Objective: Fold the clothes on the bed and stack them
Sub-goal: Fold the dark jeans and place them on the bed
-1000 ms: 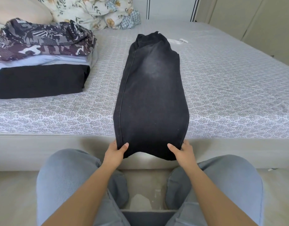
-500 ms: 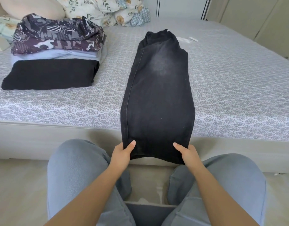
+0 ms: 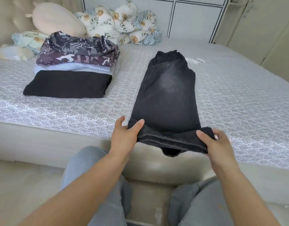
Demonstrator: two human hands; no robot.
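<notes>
Black faded jeans (image 3: 166, 95) lie lengthwise on the bed (image 3: 238, 98), folded in half along the legs, waist at the far end. My left hand (image 3: 124, 136) grips the near left corner of the leg ends, thumb on top. My right hand (image 3: 217, 144) grips the near right corner the same way. The near end is lifted off the bed edge and turned up, showing the hems. To the left stands a stack of folded clothes (image 3: 72, 70): a black piece at the bottom, pale blue ones above, a purple patterned one on top.
A cream pillow (image 3: 57, 22) and a bunched floral quilt (image 3: 122, 25) lie at the head of the bed. A small white scrap (image 3: 196, 60) sits beyond the jeans. Wardrobe doors stand behind and to the right. My knees in light jeans are below the bed edge.
Both hands have raised the hanging leg ends from below the bed edge up onto it and forward, starting to turn them over the jeans. The camera view has tilted upward.
</notes>
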